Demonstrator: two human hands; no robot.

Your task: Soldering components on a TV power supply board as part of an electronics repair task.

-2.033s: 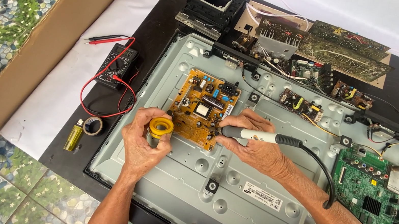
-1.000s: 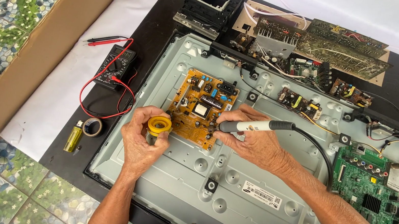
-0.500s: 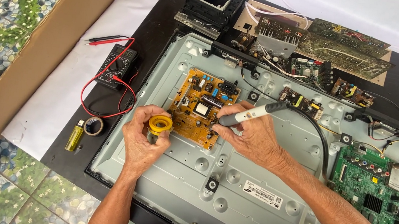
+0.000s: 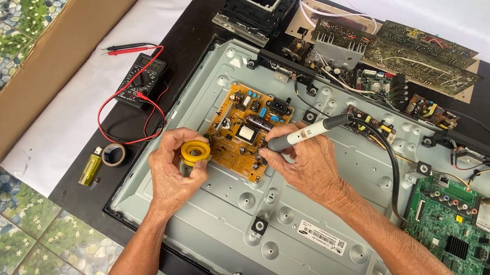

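Note:
My left hand [image 4: 174, 175] grips a small yellow spool [image 4: 195, 152], held just left of the orange circuit board [image 4: 241, 118]. My right hand [image 4: 311, 165] holds a white and grey soldering iron [image 4: 310, 131] like a pen. Its tip points down at the lower right edge of the orange board. The iron's black cord [image 4: 390, 163] runs off to the right. The board is mounted on the grey metal back panel [image 4: 282, 237] of a flat screen lying face down.
A green circuit board [image 4: 468, 236] sits at the panel's right. A black multimeter [image 4: 142, 80] with red leads, a tape roll [image 4: 113, 153] and a yellow lighter [image 4: 89, 167] lie at the left. More boards [image 4: 426, 57] and a black frame [image 4: 260, 1] lie behind. A cardboard sheet [image 4: 61, 50] lies far left.
My right hand has tilted the soldering iron up from lying nearly flat and brought its tip to the orange board's edge. My left hand and the spool stayed put.

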